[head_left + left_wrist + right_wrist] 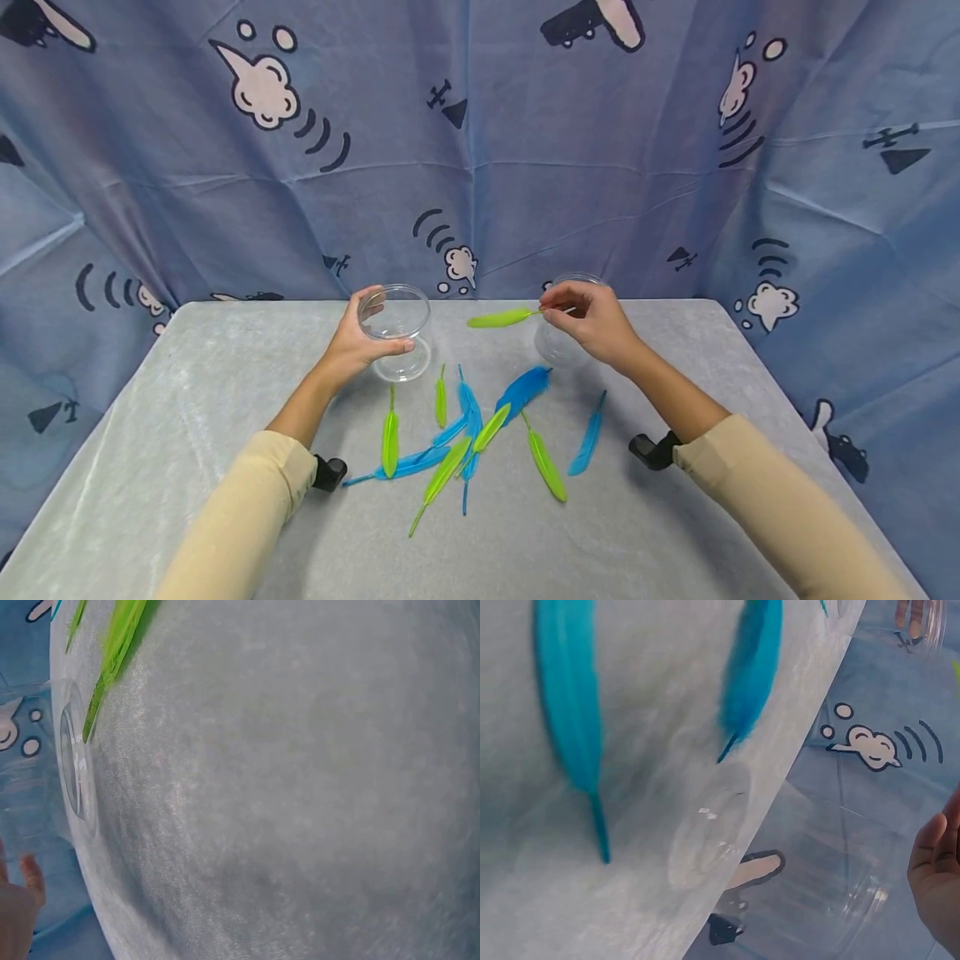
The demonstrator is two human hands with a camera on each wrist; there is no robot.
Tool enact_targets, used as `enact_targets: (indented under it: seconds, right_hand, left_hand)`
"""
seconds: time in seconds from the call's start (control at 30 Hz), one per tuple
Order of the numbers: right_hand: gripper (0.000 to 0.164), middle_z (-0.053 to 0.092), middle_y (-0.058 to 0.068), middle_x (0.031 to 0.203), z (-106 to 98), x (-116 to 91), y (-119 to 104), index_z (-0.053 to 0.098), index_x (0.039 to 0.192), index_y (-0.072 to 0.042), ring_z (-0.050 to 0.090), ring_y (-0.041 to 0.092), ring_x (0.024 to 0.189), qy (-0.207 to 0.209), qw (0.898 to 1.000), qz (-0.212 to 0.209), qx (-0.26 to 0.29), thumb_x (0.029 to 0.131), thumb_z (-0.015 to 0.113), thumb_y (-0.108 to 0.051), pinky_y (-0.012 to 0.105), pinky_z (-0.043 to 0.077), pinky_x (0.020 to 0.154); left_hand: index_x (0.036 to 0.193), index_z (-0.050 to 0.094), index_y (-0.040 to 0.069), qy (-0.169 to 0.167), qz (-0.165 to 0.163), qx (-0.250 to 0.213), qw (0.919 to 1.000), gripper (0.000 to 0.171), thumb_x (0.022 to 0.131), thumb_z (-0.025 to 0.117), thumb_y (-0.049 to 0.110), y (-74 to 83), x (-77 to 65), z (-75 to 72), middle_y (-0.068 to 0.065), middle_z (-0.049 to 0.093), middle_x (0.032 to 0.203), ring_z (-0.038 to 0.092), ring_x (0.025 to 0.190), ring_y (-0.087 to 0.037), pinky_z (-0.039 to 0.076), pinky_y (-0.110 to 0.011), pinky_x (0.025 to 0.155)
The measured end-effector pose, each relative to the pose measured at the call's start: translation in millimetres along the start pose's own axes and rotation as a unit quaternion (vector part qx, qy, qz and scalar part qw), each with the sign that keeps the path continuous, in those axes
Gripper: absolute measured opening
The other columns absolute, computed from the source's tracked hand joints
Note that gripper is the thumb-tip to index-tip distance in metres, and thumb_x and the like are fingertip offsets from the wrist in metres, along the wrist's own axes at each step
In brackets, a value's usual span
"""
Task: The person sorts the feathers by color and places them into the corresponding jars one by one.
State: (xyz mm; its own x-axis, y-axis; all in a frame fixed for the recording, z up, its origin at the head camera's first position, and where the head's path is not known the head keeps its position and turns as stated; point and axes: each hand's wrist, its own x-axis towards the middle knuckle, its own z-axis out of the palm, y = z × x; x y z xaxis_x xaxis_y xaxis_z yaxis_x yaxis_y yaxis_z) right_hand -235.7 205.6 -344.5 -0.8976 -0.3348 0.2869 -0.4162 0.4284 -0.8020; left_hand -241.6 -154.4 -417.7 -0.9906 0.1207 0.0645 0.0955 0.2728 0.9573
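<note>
My left hand (365, 340) holds a clear plastic cup (405, 364) near its rim, thumb on the near side and fingers behind. In the left wrist view only part of that hand (21, 900) shows beside the cup (79, 761). A lime green feather (501, 318) is pinched by its quill between the thumb and fingers of my right hand (592, 321), its vane pointing left. That hand is level with the top of a second clear cup (564, 350) and hides part of it. In the right wrist view this cup (712, 825) stands beyond the blue feathers.
Several green feathers (546, 467) and blue feathers (588, 437) lie on the grey table (637, 533), some overlapping in the middle. A blue patterned curtain (525, 225) hangs behind the table's far edge. Black wrist mounts (654, 451) stick out inward from both forearms.
</note>
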Motion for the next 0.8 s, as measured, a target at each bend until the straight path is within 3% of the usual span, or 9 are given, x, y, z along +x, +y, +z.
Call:
enact_targets:
  seconds: [0.8]
  right_hand:
    - [0.013, 0.070, 0.016, 0.103, 29.2, 40.3, -31.8, 0.069, 0.106, 0.003, 0.066, 0.024, 0.092, 0.014, 1.000, -0.020, 0.010, 0.095, 0.065, -0.002, 0.021, 0.053, 0.076]
  left_hand:
    - [0.155, 0.021, 0.017, 0.002, -0.004, 0.010, 0.9999, 0.105, 0.075, 0.089, 0.022, 0.6, 0.4, 0.9, -0.008, 0.029, 0.158, 0.028, 0.145, -0.026, 0.030, -0.053, 0.114]
